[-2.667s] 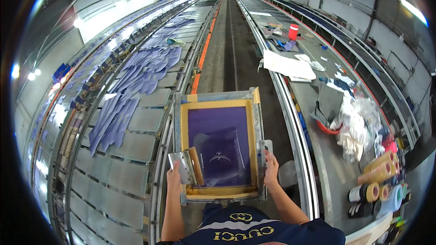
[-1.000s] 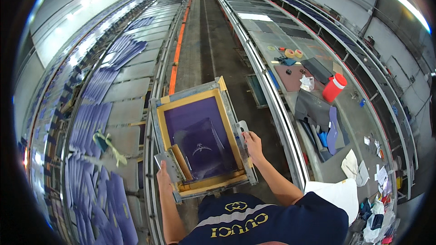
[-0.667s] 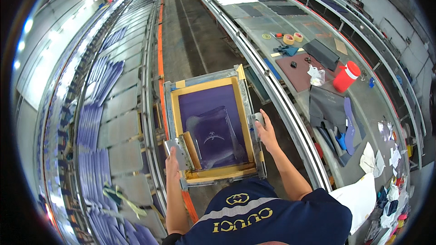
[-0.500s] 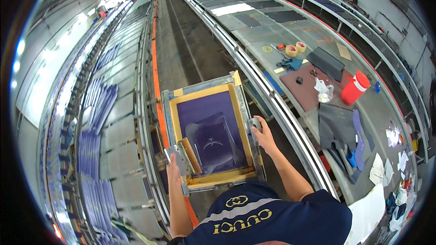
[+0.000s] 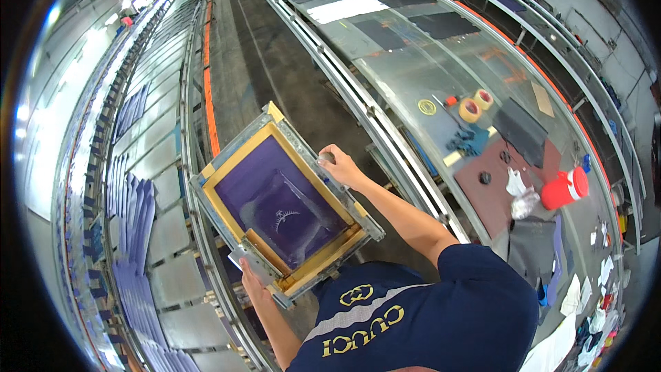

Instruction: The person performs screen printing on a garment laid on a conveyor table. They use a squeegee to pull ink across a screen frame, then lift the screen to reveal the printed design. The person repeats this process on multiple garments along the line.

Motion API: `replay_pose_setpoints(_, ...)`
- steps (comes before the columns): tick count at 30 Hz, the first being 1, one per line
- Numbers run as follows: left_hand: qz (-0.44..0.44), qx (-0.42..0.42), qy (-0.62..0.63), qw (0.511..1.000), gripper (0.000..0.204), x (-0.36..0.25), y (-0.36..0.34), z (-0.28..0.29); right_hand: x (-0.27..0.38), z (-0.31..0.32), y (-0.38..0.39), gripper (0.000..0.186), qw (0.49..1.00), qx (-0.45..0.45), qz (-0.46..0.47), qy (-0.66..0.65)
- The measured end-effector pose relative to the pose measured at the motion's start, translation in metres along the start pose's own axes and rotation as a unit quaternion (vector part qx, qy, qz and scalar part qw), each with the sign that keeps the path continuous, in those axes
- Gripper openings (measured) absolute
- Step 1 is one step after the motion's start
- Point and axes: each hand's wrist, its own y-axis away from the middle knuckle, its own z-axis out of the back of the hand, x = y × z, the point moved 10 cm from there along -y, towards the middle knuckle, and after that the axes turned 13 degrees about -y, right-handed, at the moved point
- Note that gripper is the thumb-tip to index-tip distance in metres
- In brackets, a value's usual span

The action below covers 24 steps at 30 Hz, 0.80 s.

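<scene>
In front of me a screen printing frame (image 5: 323, 258) sits tilted, held off the tables over the aisle. Yellow tape lines its grey rails. Its purple mesh (image 5: 251, 189) carries a small pale curved design (image 5: 286, 218). My left hand (image 5: 256, 282) grips the lower left side, at a flat grey plate (image 5: 241, 256) lying over the rail. Inside the frame, along that side, lies a squeegee with a tan strip (image 5: 268, 251). My right hand (image 5: 342, 167) is closed at the right rail, round a small grey piece (image 5: 326, 156). Its palm side is hidden.
On the right, a long table (image 5: 406, 76) bears tape rolls (image 5: 470, 109), a teal cloth (image 5: 469, 141), a brown sheet (image 5: 475, 189) and a red jug (image 5: 564, 188). A metal rail (image 5: 372, 114) edges it. Purple pieces (image 5: 134, 213) lie on the left table.
The frame has turned anticlockwise and shifted left and slightly up in view, with both hands still on it. The view has shifted too, and my right arm reaches further left.
</scene>
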Motion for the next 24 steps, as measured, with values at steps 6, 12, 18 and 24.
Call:
replay_pose_setpoints(6, -0.045, 0.004, 0.006, 0.999, 0.084, -0.109, -0.165, -0.077, 0.027, -0.029, -0.199, 0.023, 0.997, -0.041, 0.047, -0.054)
replay_pose_setpoints(12, -0.092, 0.073, 0.038, 0.992, 0.073, -0.237, -0.325, -0.193, 0.065, 0.01, -0.324, 0.036, 0.989, -0.058, -0.014, -0.133)
replay_pose_setpoints(18, -0.074, 0.2, -0.078, 0.974, 0.063, -0.322, -0.446, -0.372, 0.054, 0.098, -0.373, 0.019, 0.935, -0.173, -0.044, -0.307)
replay_pose_setpoints(24, -0.091, 0.31, -0.149, 0.935, 0.07, -0.416, -0.516, -0.619, 0.039, 0.218, -0.426, 0.023, 0.872, -0.348, -0.005, -0.345)
